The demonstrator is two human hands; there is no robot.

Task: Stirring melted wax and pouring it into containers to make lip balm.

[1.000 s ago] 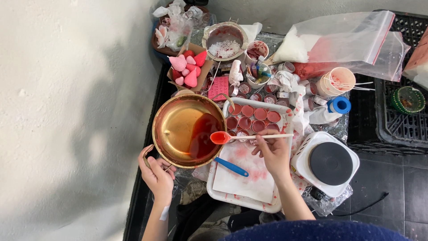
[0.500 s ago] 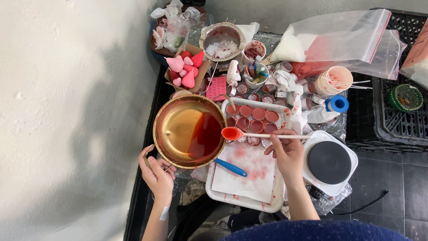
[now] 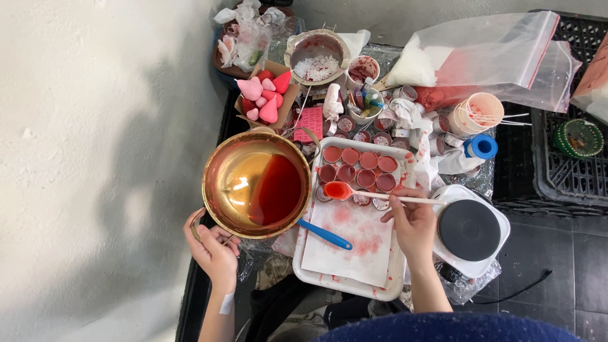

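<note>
— What are the hands doing?
— The left hand [image 3: 212, 250] is closed around the handle of a brass pan [image 3: 256, 183], tilted, with red liquid pooled to one side. The right hand [image 3: 413, 223] pinches the white handle of a spoon [image 3: 373, 195] full of red liquid.
— Where is the spoon against the white tray [image 3: 345, 284]?
— Its bowl hangs over the small round cups [image 3: 358, 166] at the tray's far end. A stained paper sheet [image 3: 348, 244] and a blue-handled tool [image 3: 324, 234] lie at the near end; a round hotplate [image 3: 470, 229] stands just right of the tray.
</note>
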